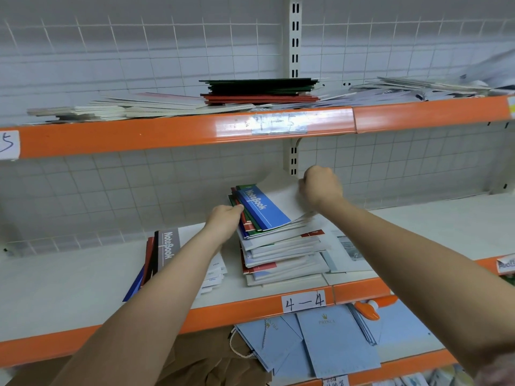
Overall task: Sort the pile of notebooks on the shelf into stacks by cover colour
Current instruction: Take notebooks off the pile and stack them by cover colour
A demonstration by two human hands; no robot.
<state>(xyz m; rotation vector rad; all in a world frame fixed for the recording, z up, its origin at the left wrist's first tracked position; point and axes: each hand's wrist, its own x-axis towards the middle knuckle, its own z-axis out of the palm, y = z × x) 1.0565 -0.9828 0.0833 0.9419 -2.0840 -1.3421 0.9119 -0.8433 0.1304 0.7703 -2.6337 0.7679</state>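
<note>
Notebooks in a tall, untidy pile (pixel 281 254) sit on the middle shelf (pixel 69 285), close to its orange front edge (pixel 245 309), just left of the paper label reading "4 — 4" (pixel 303 301). The top few books are lifted and tilted, spines up to the left. The left hand (pixel 225 221) holds these at their spine edges, fingers curled against the red, green and blue spines. The right hand (pixel 320 188) pinches the far white edge of the topmost blue-banded notebook (pixel 264 208), printed "NoteBook", with its fingers closed on the cover near the slotted upright post (pixel 293 162).

To the left of the pile, partly hidden under the left forearm, a smaller stack (pixel 161 254) lies flat, with a grey-banded "NoteBook" cover on top and red, black and blue edges showing along its left side. Farther left the white shelf surface is bare out to the frame edge; right of the pile some printed sheets (pixel 348 252) lie flat, then more bare shelf.

The shelf above (pixel 167 135) carries a stack of dark green over red notebooks (pixel 259 90), flanked by spread white ones (pixel 125 107). The shelf below holds pale blue paper bags (pixel 334 338) and an orange-and-white object (pixel 370 309).
</note>
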